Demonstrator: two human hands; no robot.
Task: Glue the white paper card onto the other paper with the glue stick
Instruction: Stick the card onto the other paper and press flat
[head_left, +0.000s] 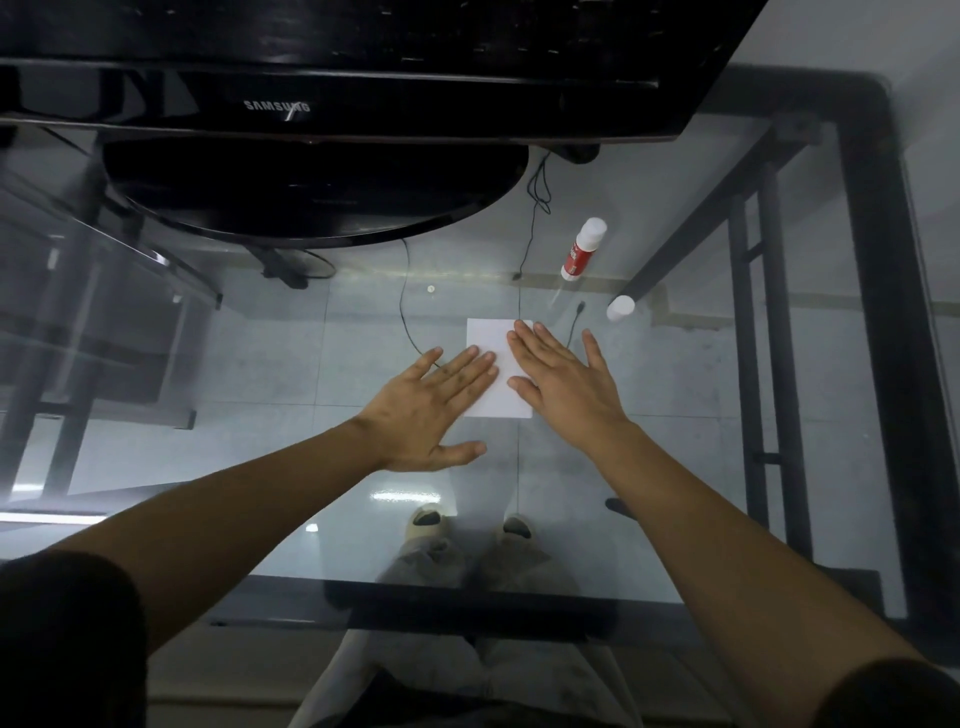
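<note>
A white paper card lies flat on the glass table near its middle. My left hand rests flat with its fingertips on the card's left edge. My right hand lies flat over the card's right side, fingers spread. I cannot tell a second sheet apart from the card. A red and white glue stick stands upright behind and to the right of the card. Its white cap sits separately on the glass, just right of my right hand.
A black Samsung monitor on a round black base stands at the back of the table. Thin cables run behind the card. The table's black frame borders the right side. My feet show through the glass.
</note>
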